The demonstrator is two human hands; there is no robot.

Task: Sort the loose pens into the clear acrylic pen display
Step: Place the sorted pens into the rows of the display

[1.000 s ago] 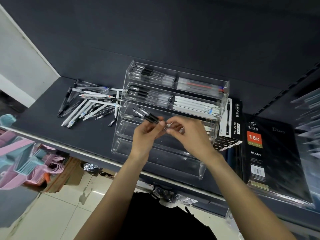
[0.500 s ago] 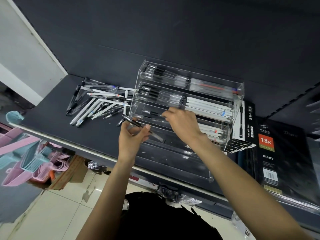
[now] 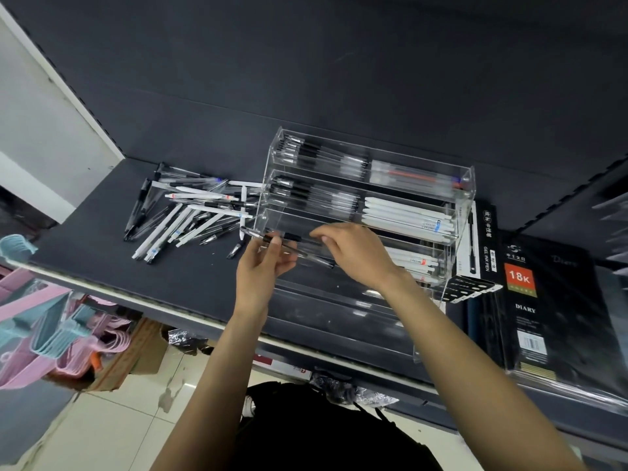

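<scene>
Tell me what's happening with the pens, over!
Left hand grips clear black-capped pens. Right hand pinching one at the acrylic display. Loose pile waits left. Nothing blocking.

The black pen box (image 3: pixel 482 239) standing just right of the acrylic display carried white print running down its side, "GEL INK PEN", with Chinese characters above it that were too small to make out. The dark notebook (image 3: pixel 550 300) beside it showed "18K" in white on a red label, and "DIARY" in white lower down. A barcode sticker sat below that, its digits unreadable.
</scene>
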